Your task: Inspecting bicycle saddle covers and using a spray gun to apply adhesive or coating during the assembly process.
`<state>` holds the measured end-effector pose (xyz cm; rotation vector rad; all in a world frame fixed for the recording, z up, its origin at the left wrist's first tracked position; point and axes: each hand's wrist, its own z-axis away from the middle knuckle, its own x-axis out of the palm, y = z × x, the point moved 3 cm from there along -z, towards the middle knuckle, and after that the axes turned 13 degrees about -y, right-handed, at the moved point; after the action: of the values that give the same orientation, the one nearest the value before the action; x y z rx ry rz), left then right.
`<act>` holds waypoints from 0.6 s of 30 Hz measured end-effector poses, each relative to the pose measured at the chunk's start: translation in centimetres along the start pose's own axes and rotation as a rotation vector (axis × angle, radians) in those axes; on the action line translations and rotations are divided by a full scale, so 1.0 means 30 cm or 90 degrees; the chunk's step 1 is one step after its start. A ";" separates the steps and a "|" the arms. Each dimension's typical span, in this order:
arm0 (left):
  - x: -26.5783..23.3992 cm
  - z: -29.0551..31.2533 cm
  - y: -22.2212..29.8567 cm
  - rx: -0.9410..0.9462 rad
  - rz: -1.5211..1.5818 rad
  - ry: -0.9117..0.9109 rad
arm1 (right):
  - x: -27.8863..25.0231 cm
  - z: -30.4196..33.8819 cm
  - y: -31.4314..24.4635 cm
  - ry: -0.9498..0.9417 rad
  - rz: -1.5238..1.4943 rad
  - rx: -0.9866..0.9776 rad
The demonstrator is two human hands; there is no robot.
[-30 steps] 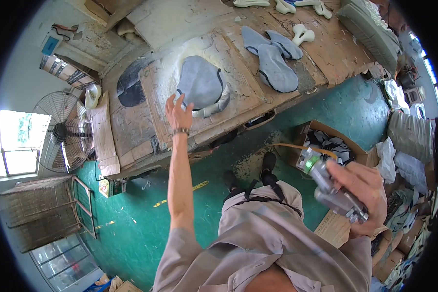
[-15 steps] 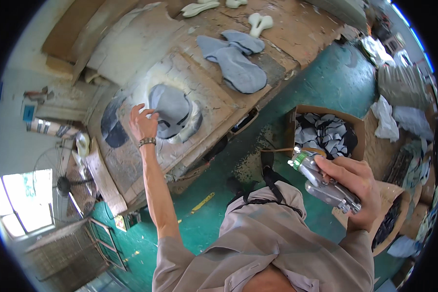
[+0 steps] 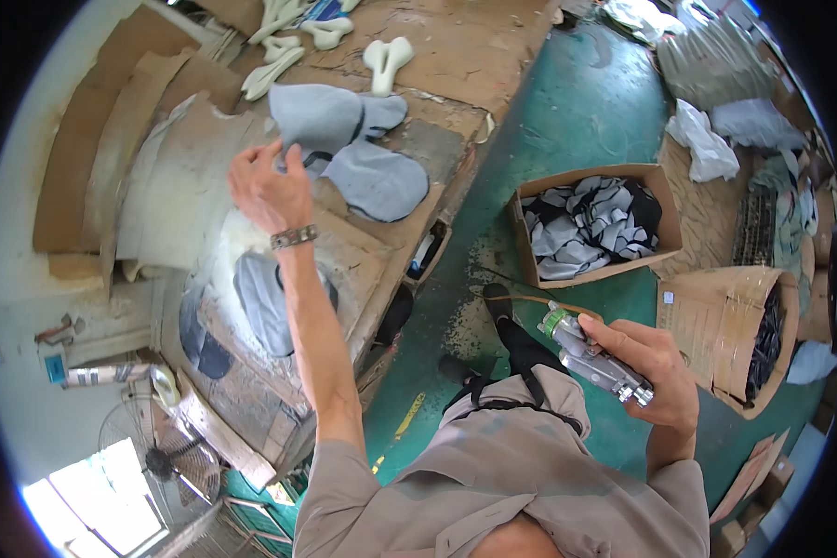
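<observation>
Right hand (image 3: 646,367) grips a spray gun (image 3: 593,358); left hand (image 3: 268,191), open and empty, could snag the grey fabric pieces (image 3: 349,149)

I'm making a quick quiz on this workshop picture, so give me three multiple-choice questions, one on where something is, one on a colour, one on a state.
1. Where is the open cardboard box of grey and black fabric pieces?
A. on the workbench
B. on the green floor
C. in the person's lap

2. What colour are the fabric pieces nearest the left hand?
A. red
B. yellow
C. grey-blue

3. What is the state of the right hand?
A. closed around a metal spray gun
B. open and empty
C. flat on the bench

Answers:
1 B, the box stands on the green floor beside the workbench.
2 C, the pieces by the fingers are grey-blue.
3 A, the fingers wrap the spray gun's body.
</observation>
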<state>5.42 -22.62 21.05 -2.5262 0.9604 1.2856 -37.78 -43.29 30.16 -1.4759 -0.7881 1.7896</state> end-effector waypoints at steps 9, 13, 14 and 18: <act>0.828 0.168 0.291 -0.104 -0.099 -0.615 | 0.008 0.031 0.061 0.043 -0.037 0.045; 0.780 0.299 0.330 -0.131 0.016 -0.496 | -0.035 -0.025 0.009 0.014 -0.038 -0.013; 0.722 0.347 0.337 -0.095 0.070 -0.478 | -0.032 -0.039 -0.010 -0.009 -0.037 -0.026; 0.439 0.681 0.359 -0.025 0.320 -0.468 | -0.026 -0.082 -0.059 -0.069 -0.076 -0.104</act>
<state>-9.19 -29.16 -0.17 -1.6064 1.3892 2.1470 -35.05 -42.81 31.59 -1.4107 -1.0767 1.7614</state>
